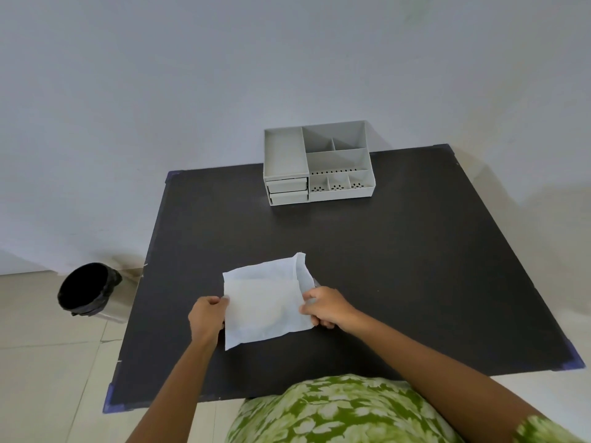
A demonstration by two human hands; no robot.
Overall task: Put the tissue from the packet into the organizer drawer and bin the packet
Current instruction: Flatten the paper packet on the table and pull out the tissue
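A white tissue (265, 302) is spread, partly folded, over the near middle of the black table (415, 266). My left hand (206, 318) pinches its left edge. My right hand (326, 306) grips its right edge; a sliver of clear packet seems to show just above that hand, mostly hidden. The grey organizer (319, 163) stands at the table's far edge, with open compartments on top. Its small drawers (287, 190) sit stacked at its lower left, pushed in or nearly so.
A bin (88, 289) with a black liner stands on the tiled floor left of the table. A pale wall rises behind the table. My green patterned clothing fills the bottom of the view.
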